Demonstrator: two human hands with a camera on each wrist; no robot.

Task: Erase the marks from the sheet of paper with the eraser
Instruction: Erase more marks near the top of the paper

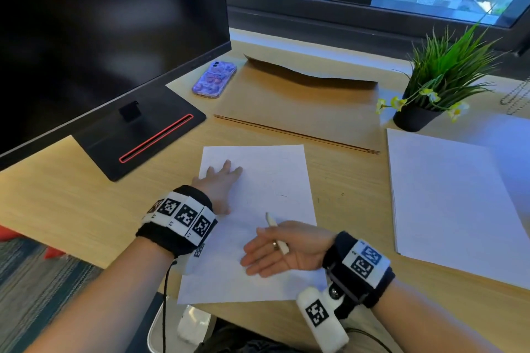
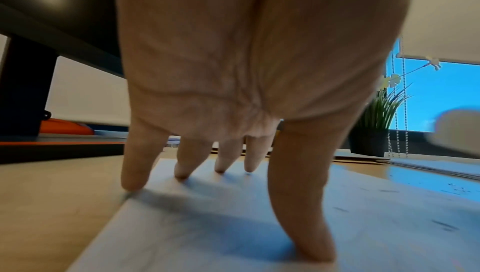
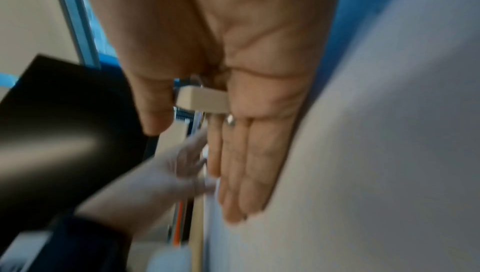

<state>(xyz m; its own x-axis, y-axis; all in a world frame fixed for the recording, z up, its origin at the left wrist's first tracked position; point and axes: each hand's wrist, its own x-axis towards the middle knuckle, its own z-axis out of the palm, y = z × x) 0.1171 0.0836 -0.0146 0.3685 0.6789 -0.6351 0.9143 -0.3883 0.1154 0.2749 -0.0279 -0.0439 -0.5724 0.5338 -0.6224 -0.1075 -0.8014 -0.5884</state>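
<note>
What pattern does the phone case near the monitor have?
The phone case is purple with a floral pattern, seen best in the head view.

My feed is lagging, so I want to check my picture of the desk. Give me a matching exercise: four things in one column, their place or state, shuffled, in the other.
Things:
1. left hand
2. eraser
3. phone
4. plant

Place or state:
A. far right of the desk, in a dark pot
B. pressed flat on the sheet, fingers spread
C. beside the monitor base, face down
D. tucked under the thumb of the right hand, whose fingers are straight

Pairs: 1-B, 2-D, 3-C, 4-A
</note>
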